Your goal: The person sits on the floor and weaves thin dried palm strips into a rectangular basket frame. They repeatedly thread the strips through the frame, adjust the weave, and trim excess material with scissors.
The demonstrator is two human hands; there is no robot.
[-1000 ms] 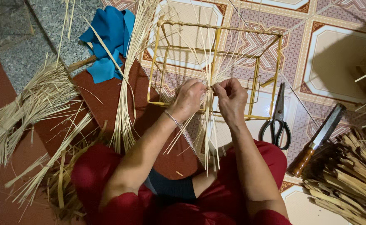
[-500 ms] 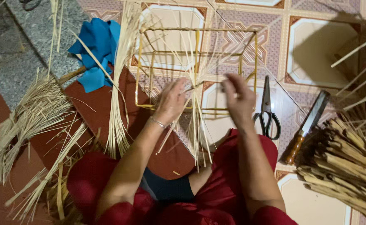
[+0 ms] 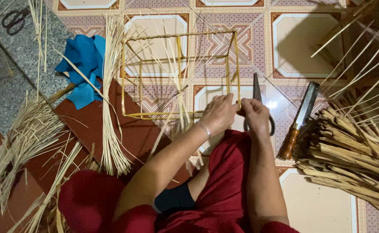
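Note:
A box-shaped frame of thin yellow bamboo sticks [image 3: 178,69] stands on the tiled floor in front of me. My left hand [image 3: 218,113] and my right hand [image 3: 255,114] meet at its near right corner, fingers pinched on the corner sticks. Thin pale strips [image 3: 181,108] hang across the frame's near side. A bracelet sits on my left wrist. Black-handled scissors [image 3: 258,97] lie partly hidden behind my right hand.
A wooden-handled knife [image 3: 300,118] lies right of the scissors. Split bamboo pieces [image 3: 353,151] pile up at right. A bundle of thin strips [image 3: 109,99] and a blue cloth [image 3: 84,64] lie left, with straw-like shavings [image 3: 12,151] further left. Second scissors [image 3: 13,19] top left.
Both hands have shifted from the middle of the frame's near edge to its near right corner. The view has moved so the frame sits further left.

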